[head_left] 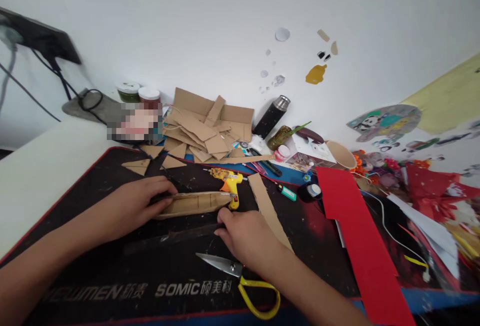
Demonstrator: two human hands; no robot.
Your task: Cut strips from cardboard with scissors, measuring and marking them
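Observation:
My left hand [148, 198] grips the left end of a boat-shaped cardboard piece [197, 203], long and hollow with a pointed right tip. Close to that tip, my right hand [240, 233] is closed in a pinch on what looks like a clear plastic strip [180, 234], which trails leftward below the cardboard. Just behind the tip lies a yellow glue gun [233, 186]. Scissors [227, 266] with yellow handles rest partly open beneath my right hand. A long cardboard strip [268, 206] lies to the right.
Cardboard scraps [210, 131] are heaped against the wall, beside a black thermos [272, 116]. A green lighter [287, 192] and a dark bottle [310, 192] stand or lie right of centre. Red card [360, 246] covers the right side of the black mat [150, 266].

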